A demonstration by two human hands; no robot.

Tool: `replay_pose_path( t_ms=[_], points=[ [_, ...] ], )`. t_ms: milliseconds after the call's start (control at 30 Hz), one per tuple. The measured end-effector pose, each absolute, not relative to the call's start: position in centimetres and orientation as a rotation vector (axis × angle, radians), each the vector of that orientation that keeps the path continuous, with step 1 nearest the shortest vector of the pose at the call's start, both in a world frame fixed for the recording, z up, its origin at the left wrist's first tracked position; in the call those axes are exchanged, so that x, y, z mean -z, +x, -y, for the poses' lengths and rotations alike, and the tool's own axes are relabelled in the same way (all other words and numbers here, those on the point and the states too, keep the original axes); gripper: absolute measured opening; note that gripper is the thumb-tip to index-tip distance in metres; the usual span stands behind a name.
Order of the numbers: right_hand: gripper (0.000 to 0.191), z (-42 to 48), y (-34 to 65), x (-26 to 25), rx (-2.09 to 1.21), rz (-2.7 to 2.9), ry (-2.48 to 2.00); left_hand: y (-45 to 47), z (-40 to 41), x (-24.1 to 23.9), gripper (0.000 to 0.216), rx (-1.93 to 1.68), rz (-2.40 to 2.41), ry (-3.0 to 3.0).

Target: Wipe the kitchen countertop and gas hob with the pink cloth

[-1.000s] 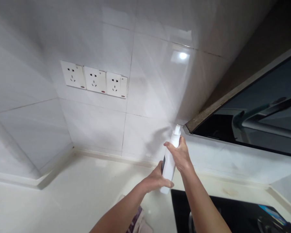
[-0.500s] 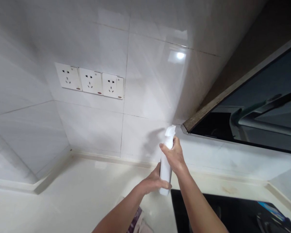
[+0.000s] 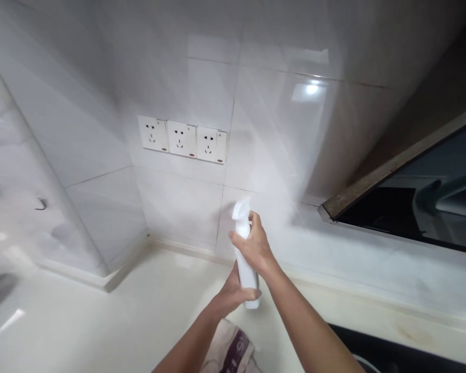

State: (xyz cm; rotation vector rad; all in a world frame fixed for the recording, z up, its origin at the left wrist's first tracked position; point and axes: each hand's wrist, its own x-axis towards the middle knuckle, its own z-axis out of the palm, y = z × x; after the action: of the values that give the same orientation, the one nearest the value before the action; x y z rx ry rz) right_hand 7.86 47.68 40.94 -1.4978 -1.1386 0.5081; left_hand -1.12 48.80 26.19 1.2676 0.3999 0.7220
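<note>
A white spray bottle is held up over the counter, in front of the tiled wall, its nozzle end tilted up and slightly left. My right hand wraps round its neck just below the spray head, thumb across the near side. Lower down, my left hand grips the bottle near its base. Both hands are closed; the trigger is mostly hidden behind the right fingers. Below my left forearm lies a folded cloth, beige with a purple band.
Three white sockets sit in a row on the wall. A dark range hood juts out at the right, above a black cooktop. The pale counter runs along the wall, with a wall hook at the left.
My view has turned left, bringing the hook and more of the cloth into sight. Both hands keep hold of the spray bottle, which has swung left and now tilts leftward.
</note>
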Motion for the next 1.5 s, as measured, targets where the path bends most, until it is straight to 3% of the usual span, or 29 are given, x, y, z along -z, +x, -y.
replay_pose_path(
  t_ms=[233,467,900,1133,1333,1500],
  points=[
    [0.053,-50.8,5.5,-41.4,-0.551,1.213,-1.468,-3.4,-51.6,-26.3,0.100,-0.777,-0.395,1.288],
    [0.031,-50.7,6.5,-40.3,-0.459,1.144,-1.530,-2.8,-51.9,-25.3,0.088,-0.748,-0.460,1.295],
    [0.048,-49.6,3.8,-40.5,-0.552,1.236,-1.525,-4.5,-50.8,-24.8,0.101,-0.765,-0.404,1.247],
    [0.041,-51.6,2.2,-40.3,-0.545,1.290,-1.498,-5.9,-52.4,-23.9,0.109,-0.844,-0.428,1.221],
    [0.031,-51.7,2.0,-40.6,-0.525,1.243,-1.532,-6.4,-52.7,-25.0,0.096,-0.837,-0.450,1.241],
    [0.032,-51.2,2.2,-40.3,-0.604,1.341,-1.464,-5.9,-52.3,-24.2,0.099,-0.884,-0.518,1.227]
  ],
)
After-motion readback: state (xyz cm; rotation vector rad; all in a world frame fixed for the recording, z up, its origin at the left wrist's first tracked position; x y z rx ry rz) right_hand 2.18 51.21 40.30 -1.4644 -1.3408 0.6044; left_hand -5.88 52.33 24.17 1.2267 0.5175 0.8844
